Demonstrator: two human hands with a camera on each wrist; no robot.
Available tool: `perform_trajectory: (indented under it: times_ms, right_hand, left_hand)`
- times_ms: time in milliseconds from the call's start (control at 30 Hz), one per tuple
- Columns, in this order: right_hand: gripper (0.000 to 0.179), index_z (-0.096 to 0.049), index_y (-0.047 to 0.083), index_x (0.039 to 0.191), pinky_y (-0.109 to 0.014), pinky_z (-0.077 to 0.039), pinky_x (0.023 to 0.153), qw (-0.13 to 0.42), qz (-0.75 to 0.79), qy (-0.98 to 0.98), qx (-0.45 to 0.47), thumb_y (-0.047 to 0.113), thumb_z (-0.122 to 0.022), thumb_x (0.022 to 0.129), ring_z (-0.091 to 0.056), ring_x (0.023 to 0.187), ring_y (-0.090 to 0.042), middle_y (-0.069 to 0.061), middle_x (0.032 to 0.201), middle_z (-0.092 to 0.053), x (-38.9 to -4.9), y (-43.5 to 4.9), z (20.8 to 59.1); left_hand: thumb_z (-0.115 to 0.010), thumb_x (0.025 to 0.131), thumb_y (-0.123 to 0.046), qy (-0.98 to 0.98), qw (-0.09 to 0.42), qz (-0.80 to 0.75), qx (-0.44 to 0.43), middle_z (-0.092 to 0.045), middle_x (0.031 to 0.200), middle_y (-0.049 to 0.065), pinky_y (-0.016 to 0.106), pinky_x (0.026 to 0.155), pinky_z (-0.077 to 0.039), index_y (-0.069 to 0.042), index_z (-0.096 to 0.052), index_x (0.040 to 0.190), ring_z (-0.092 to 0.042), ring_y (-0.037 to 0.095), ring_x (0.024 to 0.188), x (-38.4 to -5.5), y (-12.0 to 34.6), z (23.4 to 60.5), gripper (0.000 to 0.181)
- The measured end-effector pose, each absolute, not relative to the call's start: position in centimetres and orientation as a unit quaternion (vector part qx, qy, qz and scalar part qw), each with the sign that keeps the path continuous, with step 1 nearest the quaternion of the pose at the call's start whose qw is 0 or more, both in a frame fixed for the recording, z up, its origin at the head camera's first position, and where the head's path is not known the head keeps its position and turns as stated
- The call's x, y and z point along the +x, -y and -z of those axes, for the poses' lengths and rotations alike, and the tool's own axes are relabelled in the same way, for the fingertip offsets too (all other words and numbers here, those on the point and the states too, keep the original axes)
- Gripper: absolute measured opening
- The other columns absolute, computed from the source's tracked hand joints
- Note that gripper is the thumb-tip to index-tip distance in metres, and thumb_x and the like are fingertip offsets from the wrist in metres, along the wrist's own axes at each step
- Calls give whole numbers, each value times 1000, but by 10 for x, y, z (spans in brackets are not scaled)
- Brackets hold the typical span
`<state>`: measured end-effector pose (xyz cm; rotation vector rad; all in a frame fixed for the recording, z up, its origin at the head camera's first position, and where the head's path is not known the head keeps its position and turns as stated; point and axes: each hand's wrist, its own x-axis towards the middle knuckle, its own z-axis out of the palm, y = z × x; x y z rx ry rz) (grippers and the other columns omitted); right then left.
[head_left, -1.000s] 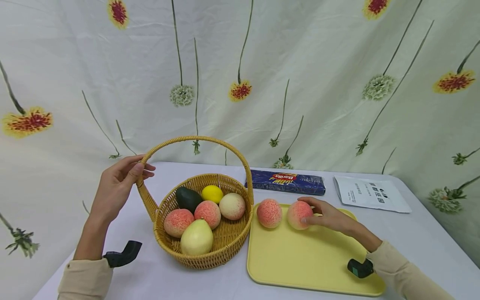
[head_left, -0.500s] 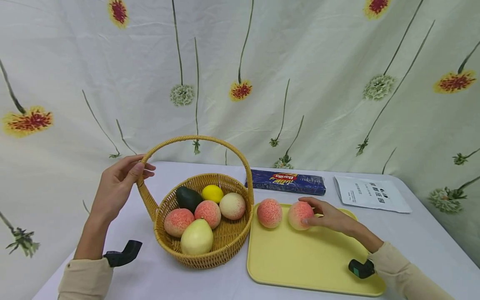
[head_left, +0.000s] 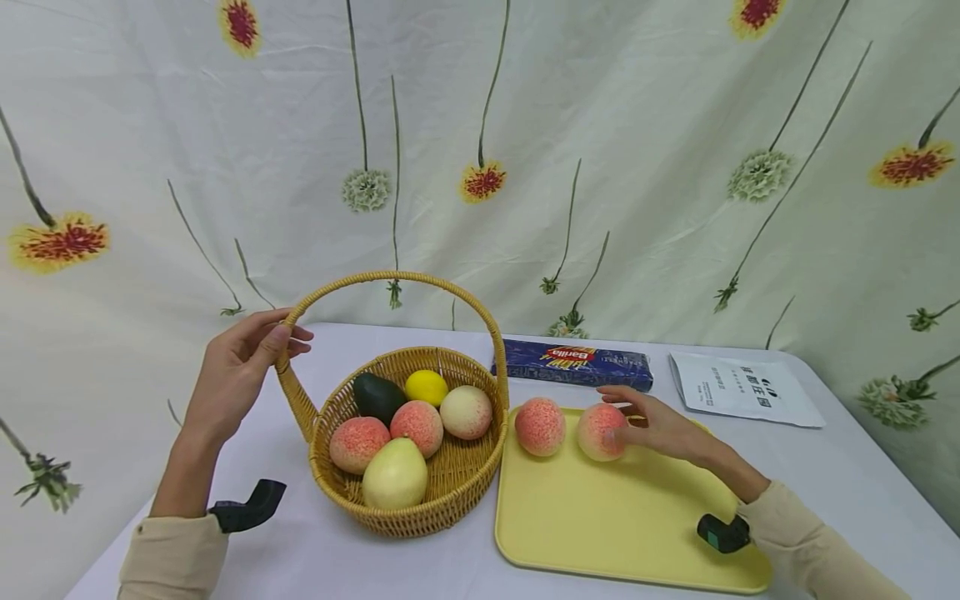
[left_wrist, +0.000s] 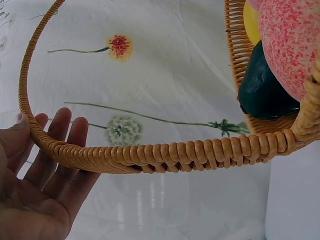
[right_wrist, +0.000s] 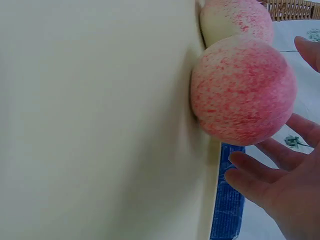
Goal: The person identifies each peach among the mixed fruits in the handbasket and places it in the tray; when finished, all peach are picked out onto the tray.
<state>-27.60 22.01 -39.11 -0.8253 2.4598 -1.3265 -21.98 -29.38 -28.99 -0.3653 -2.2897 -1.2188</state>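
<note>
Floral cloth backdrop [head_left: 645, 125] behind white bench [head_left: 285, 554]; basket [head_left: 416, 525] steadied, peach [head_left: 600, 432] reached on yellow tray [head_left: 600, 533]

Basket handle [head_left: 393, 276] held between thumb and fingers of left hand [head_left: 242, 362]; right hand [head_left: 663, 429] positioned at peach near tray's far edge, fingers loosely spread, contact unclear; second peach [head_left: 539, 427] placed just left; mixed fruit [head_left: 393, 477] contained in basket; blue box [head_left: 607, 368] and white pouch [head_left: 742, 390] laid beyond tray

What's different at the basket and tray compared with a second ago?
The right hand has opened slightly: its fingers have lifted a little off the top of the nearest peach. Unchanged: that peach on the tray, left hand at the basket handle.
</note>
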Motion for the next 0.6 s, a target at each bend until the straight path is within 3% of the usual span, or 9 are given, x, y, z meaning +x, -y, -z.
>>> perform_trajectory:
  times_ms: [200, 600]
  right_hand:
    - [62, -35, 1, 144, -63, -30, 106, 64, 450, -839, -298, 21, -64, 92, -36, 131, -49, -24, 147, -36, -272, -211, 372]
    - [61, -42, 14, 143, -49, -39, 106, 40, 475, -798, -370, 15, -70, 88, -41, 133, -35, -9, 146, -42, -247, -165, 344]
  left_hand:
    - [-49, 101, -20, 842, 260, 452, -137, -66, 100, -12, 10, 80, -48, -5, -54, 132, -66, 0, 89, -220, 295, 290, 35]
    - [-49, 101, -19, 841, 261, 453, -140, -66, 99, -12, 10, 79, -48, -3, -53, 132, -66, 0, 89, -221, 294, 291, 36]
